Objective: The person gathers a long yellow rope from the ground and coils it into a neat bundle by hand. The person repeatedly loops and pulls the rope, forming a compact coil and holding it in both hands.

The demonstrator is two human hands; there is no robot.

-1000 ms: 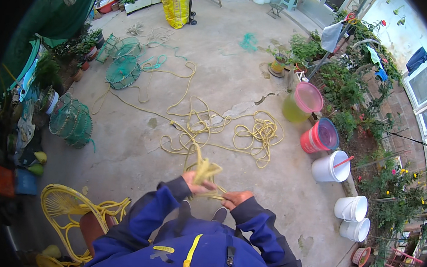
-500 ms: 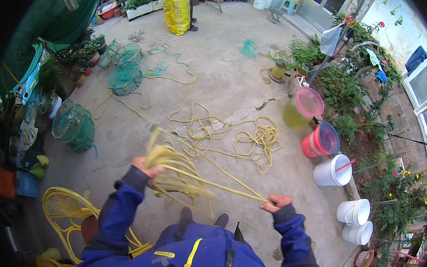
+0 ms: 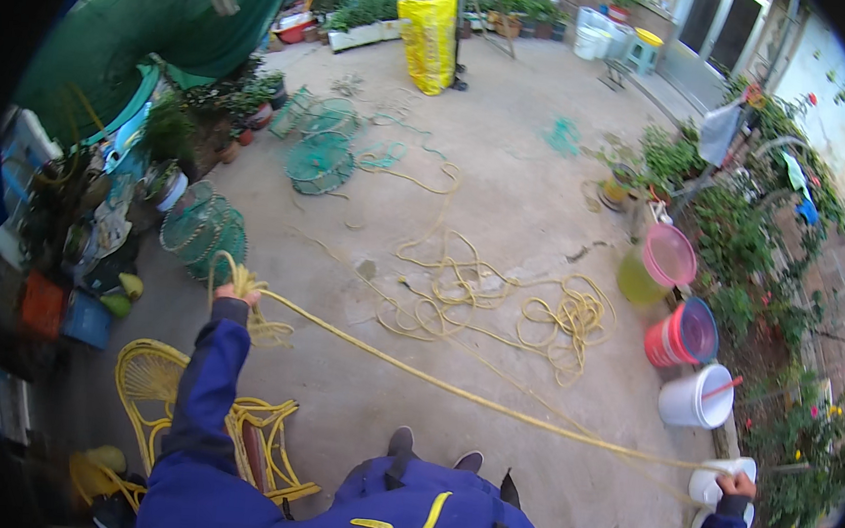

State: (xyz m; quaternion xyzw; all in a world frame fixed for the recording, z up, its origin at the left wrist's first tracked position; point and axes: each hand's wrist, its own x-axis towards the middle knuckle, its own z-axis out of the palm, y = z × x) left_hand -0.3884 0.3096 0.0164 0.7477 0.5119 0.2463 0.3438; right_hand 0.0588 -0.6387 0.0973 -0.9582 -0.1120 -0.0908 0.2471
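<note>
I have the left hand (image 3: 236,294) clenched around a gathered bunch of yellow rope (image 3: 491,403), with loops standing above the fist and hanging beside it. From that grip one length stretches across to the right hand (image 3: 736,483), well apart, whose fingers are curled shut on it; how hard they squeeze, I can't tell. Ahead of both grips, more of the rope lies in loose tangles on the concrete floor (image 3: 546,209). I see green net traps (image 3: 205,227) beyond the left grip, a yellow cane chair (image 3: 144,376) nearer than it, and white buckets behind the right.
</note>
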